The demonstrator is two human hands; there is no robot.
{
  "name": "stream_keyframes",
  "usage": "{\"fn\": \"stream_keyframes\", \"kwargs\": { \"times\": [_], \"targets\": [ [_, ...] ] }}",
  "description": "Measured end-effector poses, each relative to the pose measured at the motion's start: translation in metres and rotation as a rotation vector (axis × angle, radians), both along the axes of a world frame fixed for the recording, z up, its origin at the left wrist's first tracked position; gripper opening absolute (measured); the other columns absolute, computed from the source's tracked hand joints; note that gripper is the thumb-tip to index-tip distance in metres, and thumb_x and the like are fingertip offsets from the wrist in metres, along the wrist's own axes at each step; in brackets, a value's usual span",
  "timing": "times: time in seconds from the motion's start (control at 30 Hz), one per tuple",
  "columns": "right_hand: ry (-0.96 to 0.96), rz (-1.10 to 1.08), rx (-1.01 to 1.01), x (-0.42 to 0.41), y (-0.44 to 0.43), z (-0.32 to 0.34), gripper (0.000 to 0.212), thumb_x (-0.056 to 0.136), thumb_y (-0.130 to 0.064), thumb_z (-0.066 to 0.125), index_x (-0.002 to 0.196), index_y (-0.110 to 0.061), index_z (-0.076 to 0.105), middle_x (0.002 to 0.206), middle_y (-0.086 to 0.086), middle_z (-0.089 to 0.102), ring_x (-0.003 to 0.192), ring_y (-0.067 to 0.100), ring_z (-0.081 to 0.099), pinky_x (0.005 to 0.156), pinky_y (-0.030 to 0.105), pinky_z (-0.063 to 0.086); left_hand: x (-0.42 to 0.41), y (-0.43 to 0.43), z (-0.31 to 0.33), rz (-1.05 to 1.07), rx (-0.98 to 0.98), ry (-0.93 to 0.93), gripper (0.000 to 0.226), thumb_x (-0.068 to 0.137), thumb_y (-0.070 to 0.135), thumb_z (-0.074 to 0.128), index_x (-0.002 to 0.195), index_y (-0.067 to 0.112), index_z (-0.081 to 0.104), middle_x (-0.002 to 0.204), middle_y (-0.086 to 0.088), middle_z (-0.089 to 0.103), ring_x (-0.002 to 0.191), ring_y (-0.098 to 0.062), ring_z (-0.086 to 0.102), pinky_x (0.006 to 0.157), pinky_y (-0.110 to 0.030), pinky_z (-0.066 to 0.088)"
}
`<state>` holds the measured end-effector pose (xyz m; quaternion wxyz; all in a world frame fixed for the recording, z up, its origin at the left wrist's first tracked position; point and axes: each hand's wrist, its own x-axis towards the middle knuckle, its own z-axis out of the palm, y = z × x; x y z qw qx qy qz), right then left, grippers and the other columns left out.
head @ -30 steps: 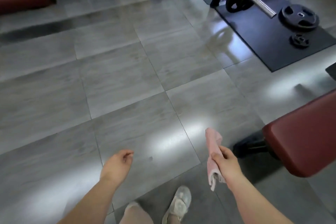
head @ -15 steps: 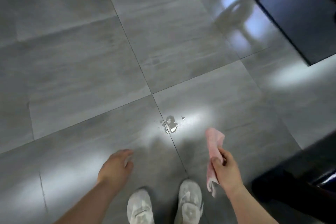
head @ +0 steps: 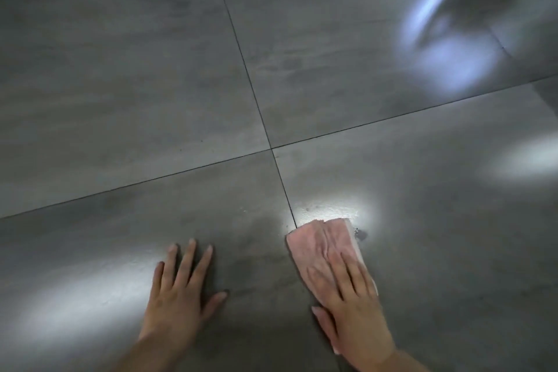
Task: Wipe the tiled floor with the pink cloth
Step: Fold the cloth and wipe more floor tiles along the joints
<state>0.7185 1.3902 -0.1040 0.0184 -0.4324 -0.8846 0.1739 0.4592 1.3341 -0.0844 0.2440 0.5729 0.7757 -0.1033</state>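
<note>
The crumpled pink fabric cloth (head: 324, 246) lay flat on the glossy grey tiled floor (head: 120, 84), just right of the dark grout line (head: 283, 187) and below the crossing where four tiles met. I had my right hand (head: 350, 308) spread over its near half, palm down, fingers (head: 338, 273) extended and slightly apart, pressing rather than gripping; nothing was pinched between them, and the far half of the cloth stuck out bare beyond the fingertips. Touching the cloth's far right corner sat a small dark wet patch (head: 360, 234), and a bright glare lay on the tile just beyond the cloth's far edge, where the surface looked faintly speckled, possibly damp, though I could not tell for certain. My left hand (head: 178, 293) rested flat on the neighbouring tile, well left of the grout line, fingers splayed, holding nothing, bracing me by the look of it. I judged the wiping stroke was in hand, the cloth at the spill's edge. The next move called for steady downward pressure while sliding the cloth forward and right across the wet patch, keeping it from bunching under the palm.
</note>
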Motion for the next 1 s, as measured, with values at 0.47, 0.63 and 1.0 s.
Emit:
{"fn": "stream_keyframes", "kwargs": {
  "times": [0.47,0.63,1.0],
  "targets": [
    [-0.061,-0.495,0.085,-0.049,0.13,0.011,0.06,0.072,-0.031,0.022,0.126,-0.012,0.04,0.134,0.034,0.044,0.124,0.053,0.039,0.095,0.065,0.036,-0.053,-0.01,0.012,0.514,-0.058,-0.03,0.127,0.03,0.082,0.012,0.142,0.029,-0.013,0.156,-0.002,-0.016,0.143,-0.021,-0.018,0.117,-0.047,-0.002],
    [-0.037,-0.109,0.206,-0.112,0.062,0.004,0.055,0.068,-0.025,0.035,0.121,-0.015,0.047,0.129,0.024,0.051,0.117,0.045,0.042,0.092,0.052,0.044,-0.059,-0.012,0.009,0.501,-0.085,-0.074,0.142,0.01,0.095,-0.005,0.131,0.024,-0.029,0.155,-0.001,-0.019,0.141,-0.019,-0.024,0.116,-0.049,-0.006],
    [-0.04,-0.408,0.113,-0.027,0.112,0.013,0.061,0.07,-0.031,0.026,0.126,-0.015,0.041,0.135,0.03,0.046,0.125,0.047,0.041,0.094,0.062,0.039,-0.06,-0.011,0.015,0.448,-0.138,-0.075,0.115,0.031,0.082,0.009,0.12,0.024,-0.037,0.153,-0.001,-0.025,0.141,-0.021,-0.025,0.116,-0.049,-0.007]
  ]
}}
